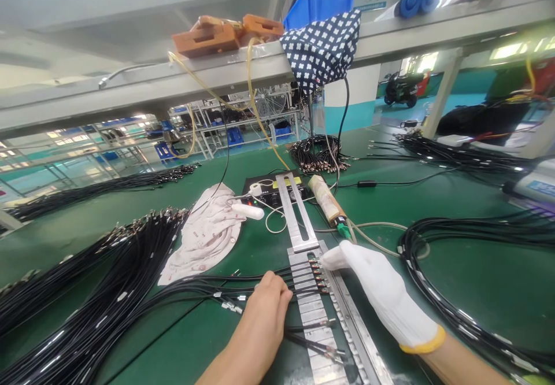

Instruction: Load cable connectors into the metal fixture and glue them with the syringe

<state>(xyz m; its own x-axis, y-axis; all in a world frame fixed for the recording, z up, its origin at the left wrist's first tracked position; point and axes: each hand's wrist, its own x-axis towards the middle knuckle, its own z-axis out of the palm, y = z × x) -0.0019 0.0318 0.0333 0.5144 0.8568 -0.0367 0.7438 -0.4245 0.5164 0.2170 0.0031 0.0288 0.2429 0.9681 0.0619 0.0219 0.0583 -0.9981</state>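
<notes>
My left hand [271,310] is bare, its fingers curled closed over several black cables [212,284] that run in from the left. The cables' metal connectors [319,284] lie side by side across a slotted metal fixture [310,310]. My right hand [381,292] wears a white glove with a yellow cuff. Its thumb and fingers are pinched at the uppermost connector, which they partly hide. Lower on the fixture, a few more cable ends [323,347] lie loose at an angle. A slotted metal plate [297,214] sits at the fixture's far end.
Thick bundles of black cables [130,269] lie at left, beside a pale cloth [208,229]. A coiled cable bundle [416,246] is at right. Behind the fixture are a black control box [271,191] and a tape-wrapped handle tool [327,200]. A shelf beam [217,78] crosses overhead.
</notes>
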